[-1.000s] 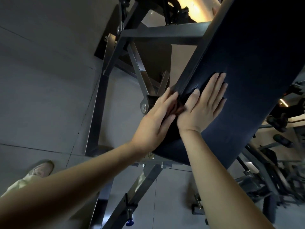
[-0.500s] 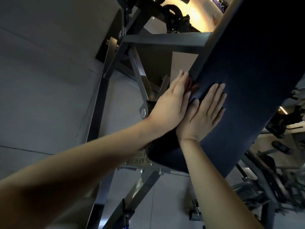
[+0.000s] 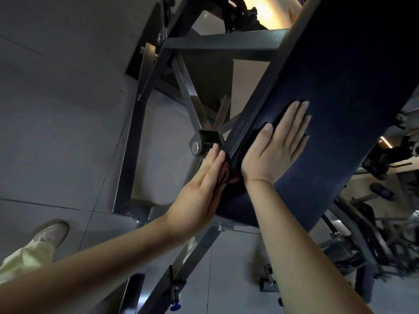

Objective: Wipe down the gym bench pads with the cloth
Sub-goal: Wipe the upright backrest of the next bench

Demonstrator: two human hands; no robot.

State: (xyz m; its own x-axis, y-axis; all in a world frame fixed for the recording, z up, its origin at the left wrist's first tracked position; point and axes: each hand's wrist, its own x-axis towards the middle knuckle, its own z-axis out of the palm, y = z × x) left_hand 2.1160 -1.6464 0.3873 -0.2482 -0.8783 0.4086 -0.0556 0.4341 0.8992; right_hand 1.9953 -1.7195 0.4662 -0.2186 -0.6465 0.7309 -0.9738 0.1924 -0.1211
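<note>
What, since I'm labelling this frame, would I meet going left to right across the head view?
A shoe → left hand → right hand → gym machines. The bench pad and metal frame span too much to place.

Large grey floor tiles [image 3: 56, 109] spread under a dark steel frame [image 3: 127, 155], a warm yellow glow [image 3: 267, 7] shows at the top, and dim gym machines [image 3: 374, 245] crowd the right edge.

My right hand [image 3: 276, 150] lies flat on the dark blue bench pad [image 3: 340, 87]. My left hand [image 3: 201, 193], fingers straight, presses a reddish cloth [image 3: 227, 175] against its side edge.
</note>
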